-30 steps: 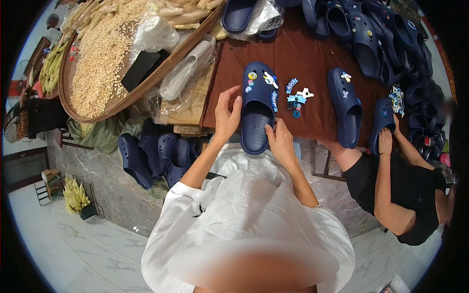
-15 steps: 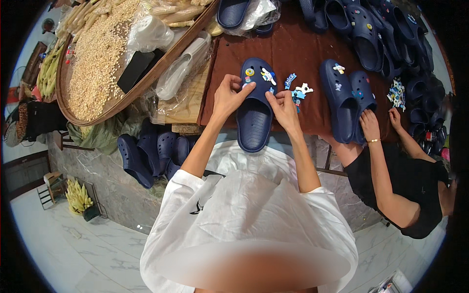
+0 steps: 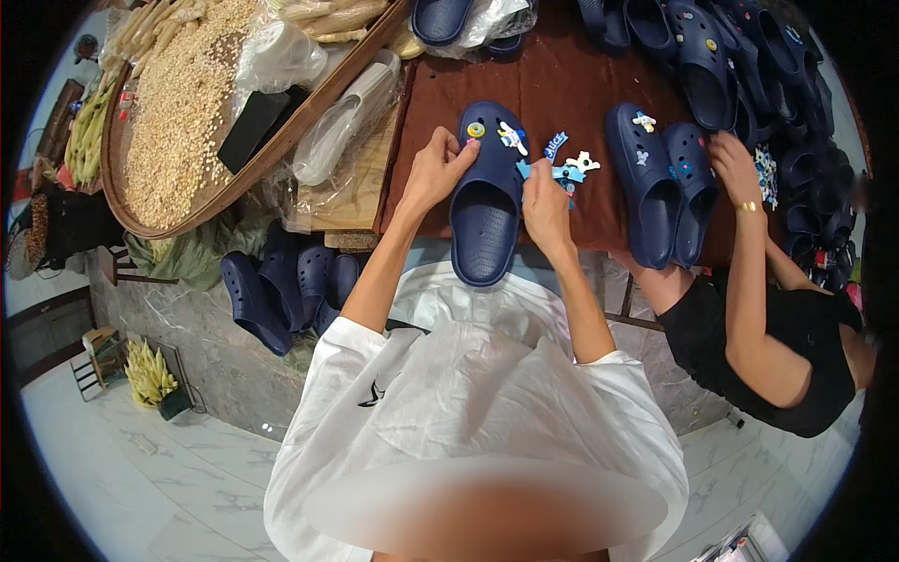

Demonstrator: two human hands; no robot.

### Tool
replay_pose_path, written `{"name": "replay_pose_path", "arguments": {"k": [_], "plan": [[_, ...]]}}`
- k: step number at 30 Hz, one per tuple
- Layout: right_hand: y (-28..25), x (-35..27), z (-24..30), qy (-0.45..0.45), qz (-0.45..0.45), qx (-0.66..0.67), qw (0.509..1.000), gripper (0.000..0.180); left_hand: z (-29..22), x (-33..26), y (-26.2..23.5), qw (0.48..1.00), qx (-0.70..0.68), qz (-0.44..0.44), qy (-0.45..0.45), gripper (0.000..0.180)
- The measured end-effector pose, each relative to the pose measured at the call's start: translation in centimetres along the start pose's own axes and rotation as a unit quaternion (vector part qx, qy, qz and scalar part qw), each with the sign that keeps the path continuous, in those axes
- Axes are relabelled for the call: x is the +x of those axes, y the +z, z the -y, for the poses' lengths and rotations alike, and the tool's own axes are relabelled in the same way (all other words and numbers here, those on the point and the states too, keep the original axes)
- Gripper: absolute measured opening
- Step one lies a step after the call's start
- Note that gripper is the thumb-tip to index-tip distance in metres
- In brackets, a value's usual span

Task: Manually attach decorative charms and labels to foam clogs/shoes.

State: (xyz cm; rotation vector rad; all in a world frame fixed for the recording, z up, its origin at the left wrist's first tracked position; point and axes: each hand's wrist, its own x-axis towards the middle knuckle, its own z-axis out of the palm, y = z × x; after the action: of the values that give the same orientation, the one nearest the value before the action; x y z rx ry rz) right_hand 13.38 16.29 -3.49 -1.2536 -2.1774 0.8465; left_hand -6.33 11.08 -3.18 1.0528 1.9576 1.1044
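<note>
A navy clog (image 3: 486,234) lies with its toe away from me, over the table's near edge. A round yellow charm (image 3: 476,130) and a white figure charm (image 3: 511,138) sit on its upper. My left hand (image 3: 437,171) grips the clog's left side, with the thumb on the upper by the yellow charm. At the clog's right side, my right hand (image 3: 547,208) has its fingers closed on a light-blue shoe charm (image 3: 566,173); the fingers hide part of it. Just beyond that hand lie a blue lettered charm (image 3: 555,144) and a white figure charm (image 3: 583,162).
To the right, a co-worker's hand (image 3: 735,169) is beside a pair of navy clogs (image 3: 646,211). More clogs (image 3: 704,80) crowd the far right. A basket (image 3: 272,155) of kernels and a bagged white shoe (image 3: 342,126) are at the left. Several clogs (image 3: 255,304) hang below the table's left part.
My right hand has moved off the clog's upper, slightly right, its fingers now curled at a light-blue charm. My left hand keeps its grip. The co-worker's hand has moved farther away along the clogs.
</note>
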Motion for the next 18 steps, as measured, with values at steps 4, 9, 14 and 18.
{"name": "replay_pose_path", "arguments": {"k": [4, 9, 14, 18], "plan": [[-0.4, -0.5, -0.4, 0.147, 0.034, 0.129, 0.980, 0.016, -0.7, -0.3, -0.2, 0.999, 0.012, 0.017, 0.049, 0.036], [-1.0, 0.7, -3.0, -0.018, -0.092, -0.071, 0.993, 0.019, -0.5, -0.4, -0.3, 0.995, 0.028, 0.017, 0.097, 0.029], [-2.7, 1.8, -4.8, -0.034, -0.109, -0.141, 0.983, 0.020, -0.7, -0.4, -0.3, 0.992, 0.026, 0.034, 0.115, 0.022], [-3.2, 1.9, -4.8, -0.030, -0.103, -0.163, 0.981, 0.022, 0.8, 0.0, 0.0, 0.991, 0.010, 0.029, 0.126, 0.017]]}}
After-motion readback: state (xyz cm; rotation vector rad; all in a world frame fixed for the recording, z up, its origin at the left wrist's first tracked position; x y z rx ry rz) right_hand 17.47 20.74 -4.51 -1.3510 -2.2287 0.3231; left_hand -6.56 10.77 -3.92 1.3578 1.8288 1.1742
